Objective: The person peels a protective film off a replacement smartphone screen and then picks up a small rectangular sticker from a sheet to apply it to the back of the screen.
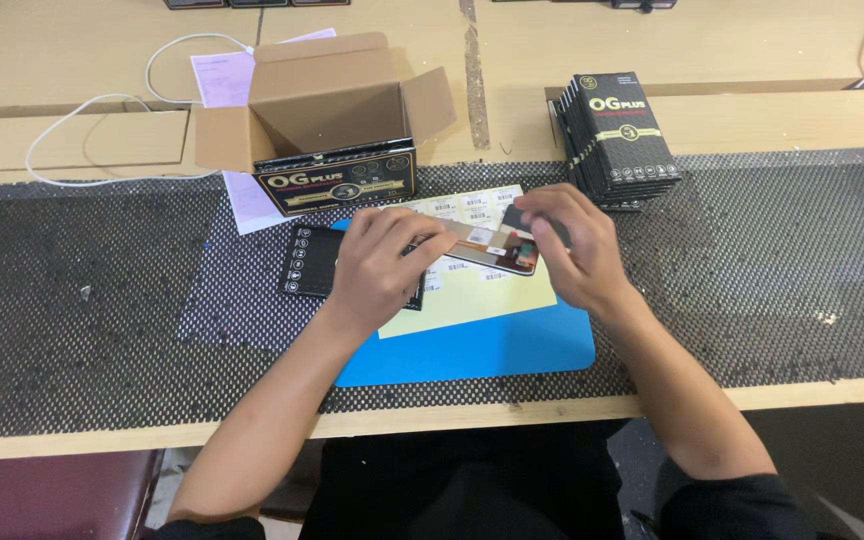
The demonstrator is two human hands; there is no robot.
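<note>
Seen from above, the left hand and right hand together grip a flat phone screen panel over a yellow label sheet on a blue mat; labelling looks underway, and the next move likely needs a careful fingertip peel

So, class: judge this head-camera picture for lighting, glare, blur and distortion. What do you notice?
Head view: even, soft light, with only faint shadows under the hands; the right hand is slightly motion-blurred at the fingertips, while the left hand is sharper; a mild sheen lies on the stack of black boxes; the table edge bows a little, showing wide-angle distortion; the print on the sticker sheet is too small to read.
</note>
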